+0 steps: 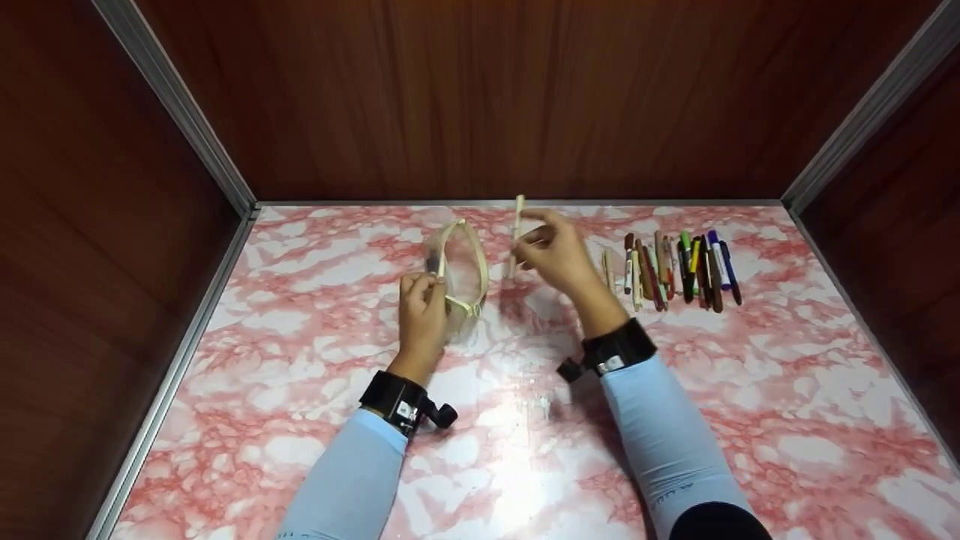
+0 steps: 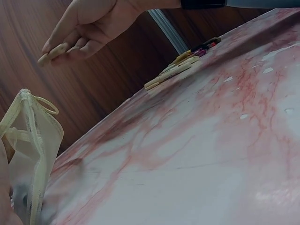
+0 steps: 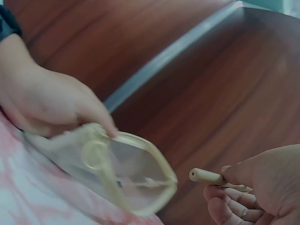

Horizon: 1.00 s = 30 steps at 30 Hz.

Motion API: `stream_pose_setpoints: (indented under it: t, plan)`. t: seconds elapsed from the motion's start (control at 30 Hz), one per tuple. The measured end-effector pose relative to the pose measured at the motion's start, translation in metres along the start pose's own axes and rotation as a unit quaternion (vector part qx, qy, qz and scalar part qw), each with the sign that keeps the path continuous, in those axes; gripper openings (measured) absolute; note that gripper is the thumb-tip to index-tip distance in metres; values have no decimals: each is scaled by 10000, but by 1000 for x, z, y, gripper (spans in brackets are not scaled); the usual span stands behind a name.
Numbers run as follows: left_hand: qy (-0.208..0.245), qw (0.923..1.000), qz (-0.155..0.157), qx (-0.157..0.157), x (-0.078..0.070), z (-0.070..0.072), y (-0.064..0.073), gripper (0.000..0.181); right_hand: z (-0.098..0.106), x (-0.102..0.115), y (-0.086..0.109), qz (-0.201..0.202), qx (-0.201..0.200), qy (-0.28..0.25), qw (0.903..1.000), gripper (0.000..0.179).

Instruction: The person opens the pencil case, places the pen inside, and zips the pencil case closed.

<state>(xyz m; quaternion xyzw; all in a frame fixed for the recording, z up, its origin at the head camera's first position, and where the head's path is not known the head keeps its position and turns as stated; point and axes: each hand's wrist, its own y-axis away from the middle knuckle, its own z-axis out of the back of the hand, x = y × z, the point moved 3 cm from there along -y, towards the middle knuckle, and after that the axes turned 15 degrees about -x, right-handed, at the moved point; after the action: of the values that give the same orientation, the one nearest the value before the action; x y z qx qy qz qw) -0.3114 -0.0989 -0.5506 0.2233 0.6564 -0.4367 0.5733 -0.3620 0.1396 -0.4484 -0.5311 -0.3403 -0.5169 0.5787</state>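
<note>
Pouch point(image 1: 481, 264), partly blurred, is pinched by the left hand point(image 1: 421, 316), a pen point(image 3: 207, 176) by the right hand point(image 1: 562, 259)

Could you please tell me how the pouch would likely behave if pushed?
The pouch is probably floppy and light for its size, given its sheer sides. Its rim, bowing open, may be somewhat springier.

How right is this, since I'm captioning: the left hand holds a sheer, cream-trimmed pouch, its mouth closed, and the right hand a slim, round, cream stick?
The pouch isn't closed: the right wrist view shows its mouth open. The left hand holds it, the right hand the stick.
</note>
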Motion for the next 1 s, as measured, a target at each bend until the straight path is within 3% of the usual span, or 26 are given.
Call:
stream_pose_setpoints:
  t: [0.3,0.47,0.77,1.0]
  plan:
    - [229,9997,88,49,0,-1,1,20,-39,-15,19,-94,253,86,9996,54]
    - [192,9997,98,110,-1,-1,1,22,-53,-23,27,15,327,463,9984,50]
    - [164,9998,63,128,-2,-2,0,21,-65,-27,31,59,126,600,9981,20]
    - [302,9993,205,113,-1,-2,2,21,-67,-26,35,-56,701,373,9968,10]
